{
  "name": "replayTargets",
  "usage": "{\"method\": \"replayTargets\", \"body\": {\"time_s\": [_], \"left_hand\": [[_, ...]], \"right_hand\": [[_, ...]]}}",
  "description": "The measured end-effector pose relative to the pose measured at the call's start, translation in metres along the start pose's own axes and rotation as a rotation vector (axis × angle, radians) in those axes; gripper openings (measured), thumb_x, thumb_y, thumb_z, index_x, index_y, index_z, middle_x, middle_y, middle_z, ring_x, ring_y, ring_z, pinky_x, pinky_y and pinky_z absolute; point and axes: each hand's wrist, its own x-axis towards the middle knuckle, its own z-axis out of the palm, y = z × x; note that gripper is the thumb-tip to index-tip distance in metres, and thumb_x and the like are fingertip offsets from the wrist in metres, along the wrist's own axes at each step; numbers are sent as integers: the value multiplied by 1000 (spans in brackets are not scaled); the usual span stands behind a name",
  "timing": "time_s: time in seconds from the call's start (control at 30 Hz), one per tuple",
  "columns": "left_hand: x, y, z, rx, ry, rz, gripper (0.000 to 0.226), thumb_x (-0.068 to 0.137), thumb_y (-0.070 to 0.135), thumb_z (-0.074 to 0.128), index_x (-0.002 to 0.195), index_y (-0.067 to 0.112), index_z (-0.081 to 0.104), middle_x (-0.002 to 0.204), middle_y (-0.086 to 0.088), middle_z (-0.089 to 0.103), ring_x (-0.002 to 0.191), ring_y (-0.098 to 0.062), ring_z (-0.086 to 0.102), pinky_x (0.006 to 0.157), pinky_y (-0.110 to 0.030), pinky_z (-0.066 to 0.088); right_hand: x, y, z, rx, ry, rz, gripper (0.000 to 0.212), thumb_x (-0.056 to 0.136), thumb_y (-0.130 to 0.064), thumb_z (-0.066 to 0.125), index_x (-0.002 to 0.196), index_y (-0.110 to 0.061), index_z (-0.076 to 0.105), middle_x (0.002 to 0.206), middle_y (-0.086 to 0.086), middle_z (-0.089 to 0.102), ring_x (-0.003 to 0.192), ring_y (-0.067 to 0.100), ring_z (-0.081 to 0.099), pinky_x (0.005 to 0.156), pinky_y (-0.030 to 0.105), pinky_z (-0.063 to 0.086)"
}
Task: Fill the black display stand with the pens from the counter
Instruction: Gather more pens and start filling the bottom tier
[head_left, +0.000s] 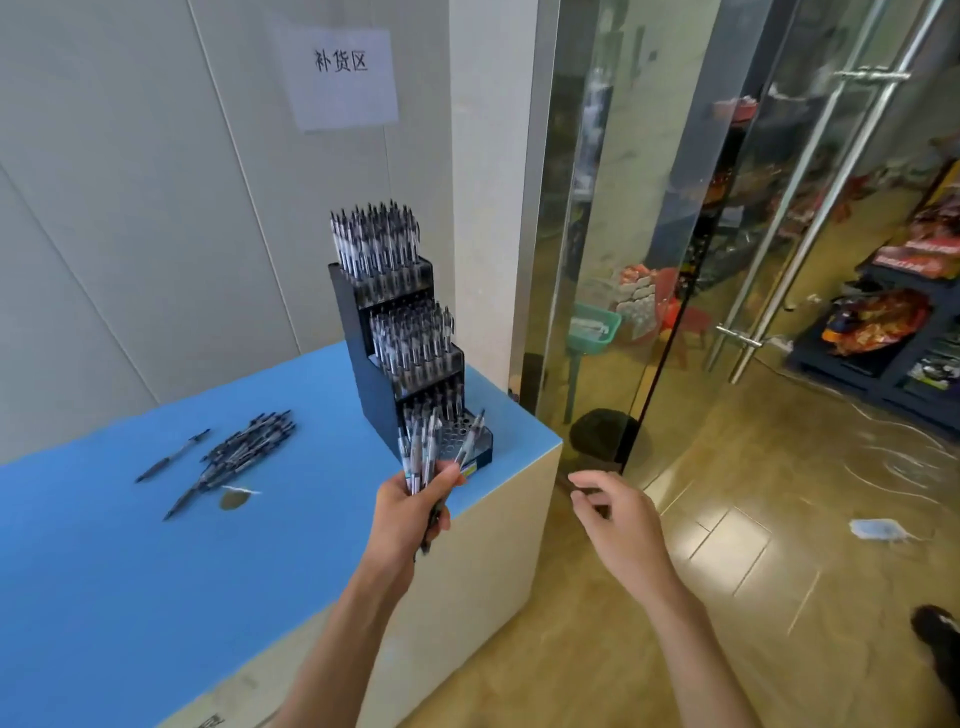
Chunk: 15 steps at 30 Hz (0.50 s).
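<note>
The left hand (410, 512) gripped a bundle of pens (422, 457) before the black display stand (363, 332); the right hand (618, 525) hung loosely curled, empty.

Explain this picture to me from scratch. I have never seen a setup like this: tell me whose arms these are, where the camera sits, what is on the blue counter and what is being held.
There is no machine here. The two bare arms belong to a person wearing a wide-angle camera on the head, so the single picture looks forward and down at their own hands.

The left hand grips a bunch of pens, held just in front of the black display stand. The right hand hangs over the floor beside the counter, fingers loosely curled, holding nothing.

The stand is a stepped rack on the blue counter. Its upper tiers are packed with upright pens; the lowest tier still shows empty holes.

Further left on the counter lies a pile of loose pens, with a few single pens beside it. A paper sign hangs on the wall above. To the right are glass doors.
</note>
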Motion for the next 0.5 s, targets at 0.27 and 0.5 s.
{"method": "replayTargets", "body": {"time_s": [0.27, 0.5], "left_hand": [[59, -14, 37, -68, 68, 6, 27, 94, 25, 71, 96, -1, 67, 73, -6, 70, 45, -16, 39, 45, -27, 28], [102, -22, 54, -152, 180, 28, 28, 94, 18, 71, 96, -9, 61, 59, -2, 63, 41, -17, 28, 42, -26, 29]], "right_hand": [[90, 19, 7, 20, -114, -97, 23, 98, -30, 61, 121, -33, 66, 116, -24, 63, 105, -5, 60, 95, 29, 55], [169, 19, 17, 3, -283, -157, 21, 99, -36, 58, 119, -37, 65, 115, -27, 63, 103, -10, 59, 93, 27, 55]]}}
